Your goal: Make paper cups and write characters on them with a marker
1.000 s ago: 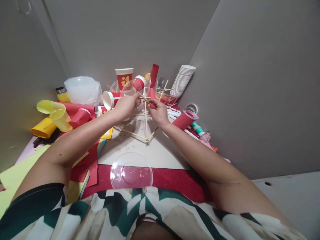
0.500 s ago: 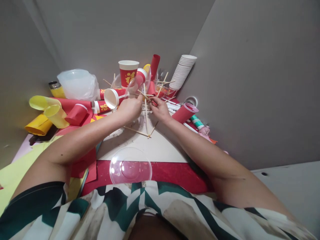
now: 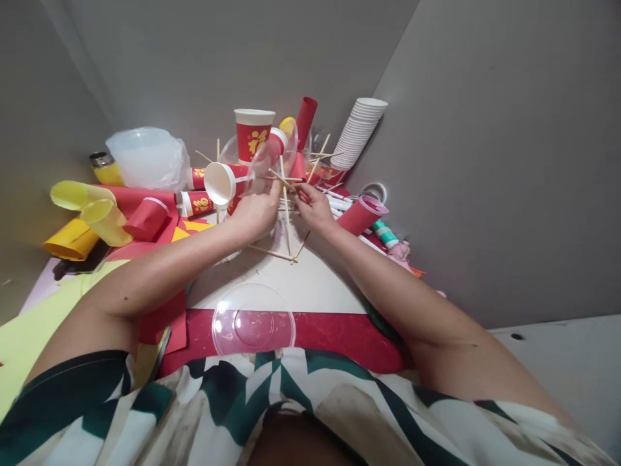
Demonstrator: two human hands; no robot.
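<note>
Head view: your left hand (image 3: 255, 212), fingers curled nearly closed, thumb and forefinger on the stick frame (image 3: 288, 226); your right hand (image 3: 314, 206), fingertips pinched together at the same stick crossing, the exact hold partly hidden. Stick frame: between your hands, above the white board (image 3: 325, 285) on the red counter (image 3: 339, 340). Clear lid (image 3: 253, 323): nearest you, overlapping the board's edge. White cup stack (image 3: 359, 136): leaning, far right.

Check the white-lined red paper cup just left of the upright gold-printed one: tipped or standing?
Tipped: the white-lined red paper cup lies sideways, its open mouth towards the camera.
</note>
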